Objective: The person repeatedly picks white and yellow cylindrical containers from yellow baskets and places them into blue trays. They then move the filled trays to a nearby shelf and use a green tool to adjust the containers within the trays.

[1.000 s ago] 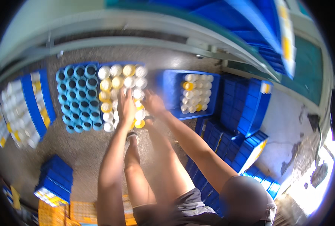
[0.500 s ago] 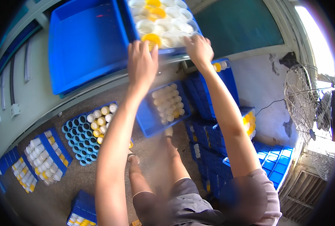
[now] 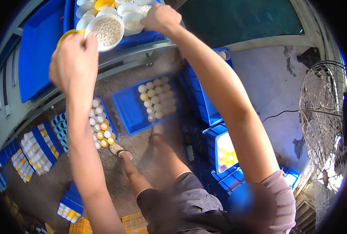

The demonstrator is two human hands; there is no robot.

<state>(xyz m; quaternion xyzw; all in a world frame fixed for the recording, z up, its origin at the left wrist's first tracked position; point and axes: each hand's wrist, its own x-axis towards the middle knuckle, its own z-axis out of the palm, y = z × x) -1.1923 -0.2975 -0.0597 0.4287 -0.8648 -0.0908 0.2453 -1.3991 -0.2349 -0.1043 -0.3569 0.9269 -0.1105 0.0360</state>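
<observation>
My left hand (image 3: 74,58) is closed on a white cup (image 3: 107,32) of pale grain-like pieces, thumb at its rim. A yellow cup (image 3: 70,36), partly hidden behind its fingers, is also in its grip. Both cups are above the near left corner of a blue tray (image 3: 152,38) packed with white and yellow cups of similar pieces. My right hand (image 3: 162,18) is closed at the tray's near right, fingertips on the rim of another white cup (image 3: 133,25). The fingers' far sides are hidden.
A second blue tray (image 3: 39,54) lies left on the metal rack (image 3: 115,64). On the floor below are a blue tray with cups (image 3: 128,117), more cup-filled trays at left and a yellow crate (image 3: 134,223). Stacked blue crates (image 3: 210,97) and a wire fan guard (image 3: 322,117) stand right.
The view has shifted toward the right. My left hand has lifted a white and a yellow cup at the tray's near left corner. My right hand remains at the tray's right side.
</observation>
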